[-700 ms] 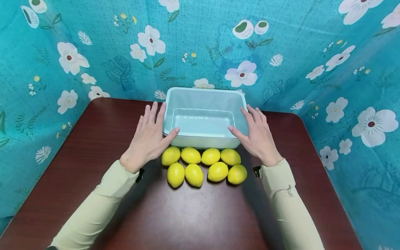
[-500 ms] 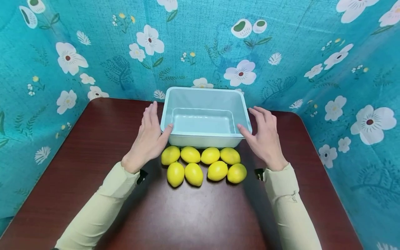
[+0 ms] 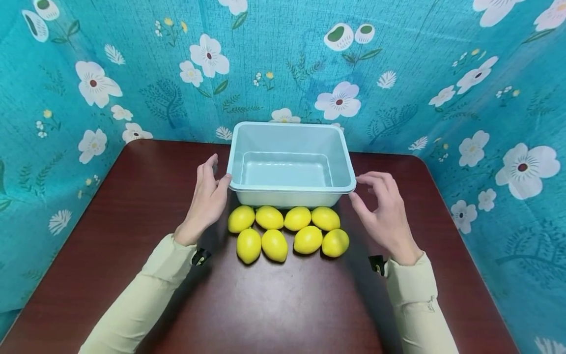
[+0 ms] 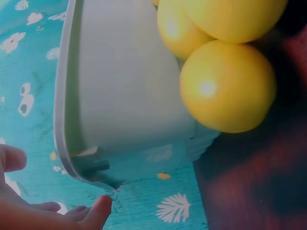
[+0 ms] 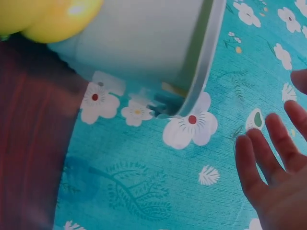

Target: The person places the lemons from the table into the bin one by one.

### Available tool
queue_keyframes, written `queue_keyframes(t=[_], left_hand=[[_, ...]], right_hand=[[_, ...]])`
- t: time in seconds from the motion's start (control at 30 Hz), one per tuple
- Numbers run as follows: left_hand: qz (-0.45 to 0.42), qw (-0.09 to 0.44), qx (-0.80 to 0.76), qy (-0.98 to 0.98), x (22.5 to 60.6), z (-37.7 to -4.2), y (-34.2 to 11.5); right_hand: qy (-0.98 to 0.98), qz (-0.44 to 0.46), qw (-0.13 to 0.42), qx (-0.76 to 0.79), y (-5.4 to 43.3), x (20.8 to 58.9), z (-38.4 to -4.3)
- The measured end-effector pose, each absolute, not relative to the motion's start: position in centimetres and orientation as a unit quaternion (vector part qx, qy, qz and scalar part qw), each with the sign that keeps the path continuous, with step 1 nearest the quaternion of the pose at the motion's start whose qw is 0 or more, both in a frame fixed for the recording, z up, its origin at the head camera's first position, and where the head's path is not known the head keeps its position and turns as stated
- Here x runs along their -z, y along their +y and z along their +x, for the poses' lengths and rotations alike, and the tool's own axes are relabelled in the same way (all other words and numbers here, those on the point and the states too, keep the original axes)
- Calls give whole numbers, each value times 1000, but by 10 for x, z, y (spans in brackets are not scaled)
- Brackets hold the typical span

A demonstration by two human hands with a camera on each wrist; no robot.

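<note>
A light blue plastic bin (image 3: 292, 197) stands on the table behind two rows of yellow lemons (image 3: 248, 246). Nothing lies inside it. My left hand (image 3: 204, 199) is at its left side, thumb tip right by the front left corner of the rim. On the other side, my right hand (image 3: 386, 211) is by the front right corner, its fingers bent loosely. In the left wrist view, fingers of the left hand (image 4: 53, 206) lie below the bin's corner. The right wrist view has the right hand (image 5: 278, 163) apart from the bin, fingers spread and holding nothing.
The dark brown wooden table (image 3: 283, 305) has rounded back corners. A turquoise floral cloth (image 3: 274, 59) hangs close behind the bin and along both sides. A small black device (image 3: 201, 256) sits at the left wrist, another black device (image 3: 377, 264) at the right.
Both hands have drawn back toward the person and outward from the bin's sides, the right one farther. The thumbs no longer overlap the bin's front. Bin and lemons stay in place.
</note>
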State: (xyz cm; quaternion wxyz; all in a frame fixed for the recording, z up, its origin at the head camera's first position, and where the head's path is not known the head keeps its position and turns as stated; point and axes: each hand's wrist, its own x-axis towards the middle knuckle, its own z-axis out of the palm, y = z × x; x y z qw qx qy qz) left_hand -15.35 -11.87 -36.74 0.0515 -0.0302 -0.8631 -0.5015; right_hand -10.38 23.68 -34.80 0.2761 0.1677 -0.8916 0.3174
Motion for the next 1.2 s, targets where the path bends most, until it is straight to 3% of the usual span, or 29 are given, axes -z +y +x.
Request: queue_keyframes(t=[0.23, 0.5, 1.2], left_hand=[[-20, 11, 511, -859, 372, -154, -119], [-35, 5, 512, -858, 374, -154, -117], [-48, 20, 501, -864, 379, -163, -109]], right_hand=[[-922, 191, 190, -279, 245, 366, -89], [-947, 189, 99, -239, 252, 395, -76], [-946, 247, 44, -208, 236, 430, -59]])
